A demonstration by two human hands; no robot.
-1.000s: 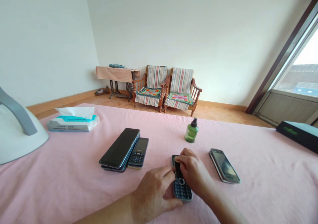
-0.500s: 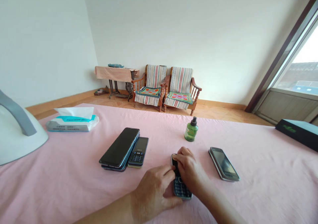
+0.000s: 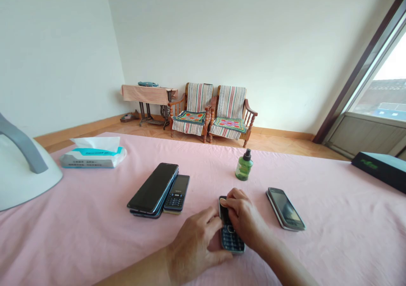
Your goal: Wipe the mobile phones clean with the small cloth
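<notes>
A dark keypad phone [image 3: 233,240] lies face up on the pink cloth [image 3: 104,239], its top end pointing away from me. My left hand [image 3: 198,239] steadies it from the left, fingertips at the side edge and thumb by the bottom edge. Over the phone's screen, my right hand [image 3: 244,214] is closed, its fingers bunched and pressed down near the top. A small pale oval shows at those fingertips; whether it is a nail or a held piece I cannot make out. Part of the screen and keypad is hidden under the right hand.
Left of my hands lie stacked smartphones [image 3: 154,188] beside another keypad phone [image 3: 177,193]. A touchscreen phone [image 3: 287,210] rests on the right on another. Beyond stand a green spray bottle [image 3: 244,167], a tissue pack [image 3: 91,157], a white appliance [image 3: 28,180] and a black box [image 3: 377,169].
My right hand has shifted very slightly on the phone's screen. My left hand keeps its place at the edge, and the other things stay where they were.
</notes>
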